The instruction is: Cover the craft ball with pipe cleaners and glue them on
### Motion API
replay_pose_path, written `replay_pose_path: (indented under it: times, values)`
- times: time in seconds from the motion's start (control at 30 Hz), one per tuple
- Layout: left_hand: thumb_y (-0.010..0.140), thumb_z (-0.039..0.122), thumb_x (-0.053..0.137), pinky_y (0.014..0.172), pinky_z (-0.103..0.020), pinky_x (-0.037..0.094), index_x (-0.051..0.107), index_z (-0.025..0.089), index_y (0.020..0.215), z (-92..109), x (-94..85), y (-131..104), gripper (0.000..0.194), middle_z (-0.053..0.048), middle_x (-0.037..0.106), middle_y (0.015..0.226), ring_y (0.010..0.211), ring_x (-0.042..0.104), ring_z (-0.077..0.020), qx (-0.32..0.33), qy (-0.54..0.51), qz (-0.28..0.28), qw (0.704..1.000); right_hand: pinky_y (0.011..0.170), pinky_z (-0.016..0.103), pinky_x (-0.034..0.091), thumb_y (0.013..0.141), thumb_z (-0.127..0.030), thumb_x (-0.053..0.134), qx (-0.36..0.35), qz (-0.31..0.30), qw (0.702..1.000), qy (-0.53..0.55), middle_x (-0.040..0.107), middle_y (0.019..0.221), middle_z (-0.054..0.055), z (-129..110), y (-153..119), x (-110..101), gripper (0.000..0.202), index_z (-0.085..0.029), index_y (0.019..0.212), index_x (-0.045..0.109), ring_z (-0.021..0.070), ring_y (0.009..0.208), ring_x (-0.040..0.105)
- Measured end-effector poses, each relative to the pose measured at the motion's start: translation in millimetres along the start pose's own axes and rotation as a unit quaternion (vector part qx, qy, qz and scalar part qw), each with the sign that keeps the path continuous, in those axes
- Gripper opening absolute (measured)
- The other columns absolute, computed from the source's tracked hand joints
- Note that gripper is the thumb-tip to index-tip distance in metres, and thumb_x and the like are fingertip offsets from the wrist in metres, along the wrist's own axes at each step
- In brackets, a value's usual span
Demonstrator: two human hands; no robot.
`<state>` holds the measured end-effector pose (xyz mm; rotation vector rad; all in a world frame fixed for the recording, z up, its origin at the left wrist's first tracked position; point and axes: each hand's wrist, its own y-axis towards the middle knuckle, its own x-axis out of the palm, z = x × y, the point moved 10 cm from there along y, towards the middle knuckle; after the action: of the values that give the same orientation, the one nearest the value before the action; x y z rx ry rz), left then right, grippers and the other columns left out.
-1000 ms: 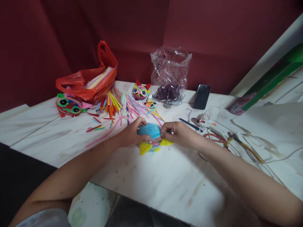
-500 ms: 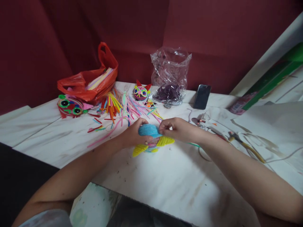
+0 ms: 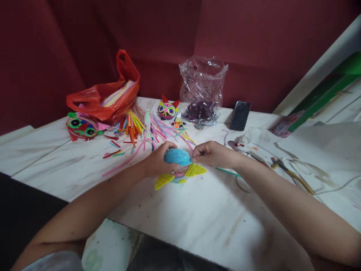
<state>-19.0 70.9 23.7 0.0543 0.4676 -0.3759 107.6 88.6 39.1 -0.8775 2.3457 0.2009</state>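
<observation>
A blue pipe-cleaner ball [image 3: 177, 156] with two yellow triangular ears [image 3: 195, 170] is held just above the white table, its ears toward me. My left hand [image 3: 161, 160] wraps around its left side, thumb in front and fingers behind. At the right edge of the ball, my right hand [image 3: 207, 153] is closed in a pinch on the end of a blue pipe cleaner [image 3: 191, 163]. Part of the ball's underside, pinkish and blue, shows between the ears. A green pipe cleaner [image 3: 228, 172] lies on the table below my right wrist.
Loose colourful pipe cleaners [image 3: 158, 128] spread behind my hands. Two finished animal heads [image 3: 167, 109] sit farther back, near a red plastic bag [image 3: 113, 101] and a clear bag [image 3: 203, 90]. A phone [image 3: 240, 116] leans at the back; pliers [image 3: 293, 175] lie on the right.
My right hand has shifted slightly right, away from the ball's top, and its fingers are drawn closer together. The ball has tilted a little; more of the green pipe cleaner shows.
</observation>
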Motion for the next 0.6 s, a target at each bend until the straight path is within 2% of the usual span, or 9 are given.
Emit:
replay_pose_path:
  times: [0.13, 0.23, 0.37, 0.5, 0.6]
  values:
    - [0.061, 0.032, 0.069, 0.058, -0.027, 0.043, 0.045, 0.021, 0.110, 0, -3.4, -1, 0.056, 0.003, 0.057, 0.078, 0.064, 0.055, -0.0149, 0.014, 0.008, 0.014, 1.000, 0.051, 0.020, 0.030, 0.070, -0.039, 0.062, -0.003, -0.018, 1.000, -0.025, 0.044, 0.056, -0.007, 3, 8, 2, 0.025, -0.015, 0.067, 0.059, 0.0071, 0.054, 0.035]
    - [0.063, 0.040, 0.068, 0.059, -0.027, 0.045, 0.045, 0.021, 0.112, -2, -2.2, 1, 0.057, 0.001, 0.057, 0.083, 0.066, 0.055, -0.0148, 0.018, -0.027, -0.003, 0.999, 0.051, 0.020, 0.030, 0.071, -0.037, 0.061, -0.005, -0.016, 1.000, -0.026, 0.045, 0.057, -0.007, 5, 10, 3, 0.022, -0.015, 0.068, 0.059, 0.0068, 0.054, 0.036]
    - [0.075, 0.058, 0.052, 0.064, -0.028, 0.046, 0.051, 0.018, 0.108, -6, 1.7, 5, 0.051, -0.002, 0.058, 0.087, 0.074, 0.057, -0.0172, 0.008, -0.101, -0.029, 0.994, 0.051, 0.020, 0.033, 0.072, -0.039, 0.062, -0.004, -0.017, 1.000, -0.005, 0.048, 0.058, -0.006, 14, 10, 9, 0.025, -0.014, 0.069, 0.060, 0.0073, 0.054, 0.040]
    - [0.074, 0.054, 0.057, 0.066, -0.028, 0.047, 0.053, 0.019, 0.109, -4, -5.8, 3, 0.049, -0.001, 0.059, 0.087, 0.079, 0.057, -0.0181, 0.012, -0.076, 0.008, 0.997, 0.051, 0.021, 0.036, 0.068, -0.044, 0.066, 0.013, 0.017, 0.999, 0.040, 0.052, 0.059, -0.004, 24, 11, 10, 0.030, -0.015, 0.069, 0.059, 0.0084, 0.055, 0.044]
    - [0.072, 0.049, 0.063, 0.067, -0.028, 0.047, 0.051, 0.020, 0.114, -6, -4.1, 0, 0.052, -0.001, 0.060, 0.090, 0.082, 0.058, -0.0189, -0.011, -0.033, -0.024, 0.999, 0.052, 0.022, 0.038, 0.064, -0.051, 0.069, 0.030, 0.013, 0.995, 0.097, 0.055, 0.061, -0.003, 31, 10, 18, 0.038, -0.015, 0.069, 0.058, 0.0094, 0.056, 0.048]
